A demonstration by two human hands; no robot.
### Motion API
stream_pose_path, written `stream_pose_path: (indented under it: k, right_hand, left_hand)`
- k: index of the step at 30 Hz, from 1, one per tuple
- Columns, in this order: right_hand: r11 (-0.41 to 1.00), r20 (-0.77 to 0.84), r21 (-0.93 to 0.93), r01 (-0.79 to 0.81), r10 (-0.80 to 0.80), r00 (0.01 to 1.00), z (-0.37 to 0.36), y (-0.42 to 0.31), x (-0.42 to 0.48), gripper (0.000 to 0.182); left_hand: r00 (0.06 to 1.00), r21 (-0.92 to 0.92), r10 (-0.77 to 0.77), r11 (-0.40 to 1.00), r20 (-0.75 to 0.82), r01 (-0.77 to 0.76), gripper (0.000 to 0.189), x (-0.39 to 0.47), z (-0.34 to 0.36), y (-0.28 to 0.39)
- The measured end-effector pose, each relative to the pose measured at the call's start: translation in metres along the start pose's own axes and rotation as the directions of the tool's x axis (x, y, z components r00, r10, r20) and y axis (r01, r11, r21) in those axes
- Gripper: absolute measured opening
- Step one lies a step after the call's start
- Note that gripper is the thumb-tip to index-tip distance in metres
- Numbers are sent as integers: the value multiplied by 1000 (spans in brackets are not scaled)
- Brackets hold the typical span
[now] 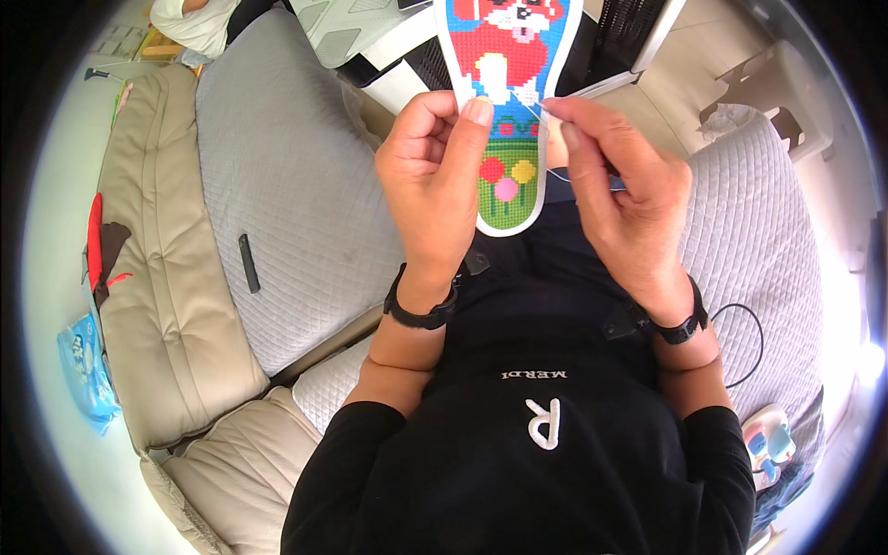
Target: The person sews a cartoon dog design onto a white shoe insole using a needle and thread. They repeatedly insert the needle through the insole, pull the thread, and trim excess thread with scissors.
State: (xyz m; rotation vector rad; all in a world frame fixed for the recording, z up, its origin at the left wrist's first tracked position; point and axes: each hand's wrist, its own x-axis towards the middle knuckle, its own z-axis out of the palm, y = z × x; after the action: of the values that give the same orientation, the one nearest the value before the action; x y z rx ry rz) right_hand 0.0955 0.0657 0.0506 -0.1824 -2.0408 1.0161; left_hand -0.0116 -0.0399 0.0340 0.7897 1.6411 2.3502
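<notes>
A cross-stitched shoe insole [513,125] with a white rim is held up in front of me. It shows a red and white animal figure on blue, above round flowers on green. My left hand [437,159] grips its left edge, thumb on the stitched face and fingers curled behind. White thread [528,107] runs from the lower white stitches toward the fingertips of my right hand [621,166], which pinches it at the insole's right edge. Whether a needle is between those fingers is too small to tell. A loop of thread hangs below, beside my right thumb.
Grey quilted covers [305,173] lie over a beige sofa [159,277]; a dark slim object [249,263] rests there. A white stool [770,97] stands at upper right. A black cable [762,340] curves beside my right forearm. Another person's white sleeve [191,28] shows at upper left.
</notes>
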Motion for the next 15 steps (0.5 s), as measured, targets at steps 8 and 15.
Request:
stream_pose_path:
  k: [8, 15]
  right_hand:
    - [998, -10, -46, -39, 38, 999, 1, 1, -4, 19]
    - [999, -10, -39, -25, 24, 1000, 0, 0, -3, 19]
  left_hand:
    - [996, 13, 46, 999, 75, -47, 11, -6, 5, 0]
    - [992, 13, 86, 996, 87, -87, 8, -6, 6, 0]
